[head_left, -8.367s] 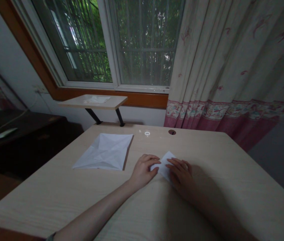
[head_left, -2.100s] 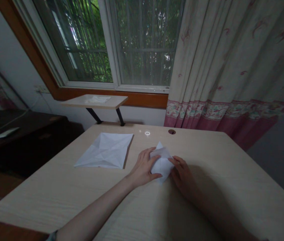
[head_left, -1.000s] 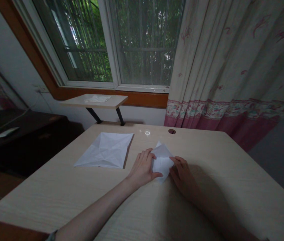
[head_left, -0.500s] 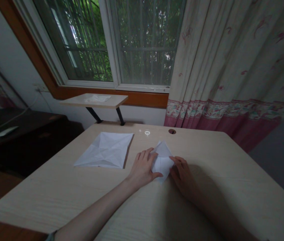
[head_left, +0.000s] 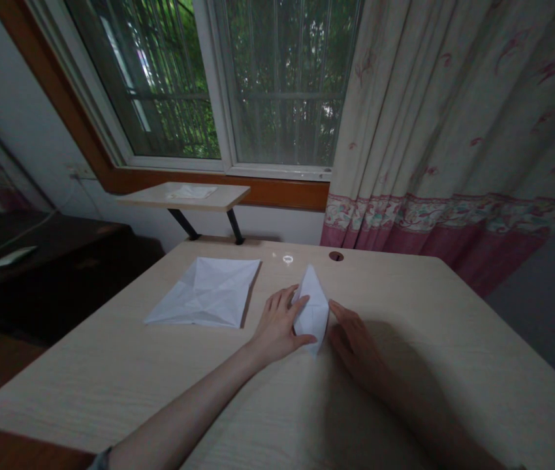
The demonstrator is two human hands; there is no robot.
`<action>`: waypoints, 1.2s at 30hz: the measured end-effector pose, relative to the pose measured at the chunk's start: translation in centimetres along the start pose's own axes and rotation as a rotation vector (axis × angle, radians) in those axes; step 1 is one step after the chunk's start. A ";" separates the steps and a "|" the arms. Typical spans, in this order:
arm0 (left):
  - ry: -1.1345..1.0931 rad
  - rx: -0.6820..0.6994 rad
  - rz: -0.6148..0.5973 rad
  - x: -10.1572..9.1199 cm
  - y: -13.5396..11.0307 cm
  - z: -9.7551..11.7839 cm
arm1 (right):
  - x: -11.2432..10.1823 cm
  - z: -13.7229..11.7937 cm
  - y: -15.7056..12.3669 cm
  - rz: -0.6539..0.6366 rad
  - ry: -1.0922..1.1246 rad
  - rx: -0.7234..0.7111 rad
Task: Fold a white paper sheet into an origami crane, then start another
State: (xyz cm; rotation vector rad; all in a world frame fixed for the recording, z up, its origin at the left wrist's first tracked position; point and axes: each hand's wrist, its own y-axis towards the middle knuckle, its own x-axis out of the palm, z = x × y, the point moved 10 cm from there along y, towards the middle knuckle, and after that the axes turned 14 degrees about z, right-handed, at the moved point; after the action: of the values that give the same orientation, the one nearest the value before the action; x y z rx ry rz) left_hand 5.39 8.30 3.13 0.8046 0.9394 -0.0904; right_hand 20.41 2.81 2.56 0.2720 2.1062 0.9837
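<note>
Folded paper on desk, long axis 12-to-6 o'clock, sharp tip at 12, left hand at 9, thumb and fingers spread over it, right hand at 4, fingertip at edge, cannot tell if pinching, sheet farther at 9.

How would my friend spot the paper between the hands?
Find the pale desk by the window. Near its middle, the left hand touches a folded white paper, with the right hand at its other edge. Unlike the wide, flat sheet to its left, it's narrow and pointed.
</note>
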 end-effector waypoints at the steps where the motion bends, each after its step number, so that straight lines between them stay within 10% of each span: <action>1: -0.001 -0.001 -0.001 0.0 0.0 0.0 | 0.1 -0.3 0.1 -0.016 0.000 -0.023; 22: -0.150 0.012 0.011 -0.8 0.2 1.0 | 2.3 -0.8 -1.5 -0.154 -0.219 -0.185; 36: -0.286 -0.219 0.130 -1.4 0.3 -1.3 | 2.1 -1.0 -1.3 -0.158 -0.233 -0.189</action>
State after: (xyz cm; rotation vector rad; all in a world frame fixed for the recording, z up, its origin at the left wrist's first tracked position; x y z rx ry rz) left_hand 3.74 9.02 3.93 0.6279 0.6129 0.0108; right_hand 18.42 2.34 0.85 0.1161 1.7823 0.9977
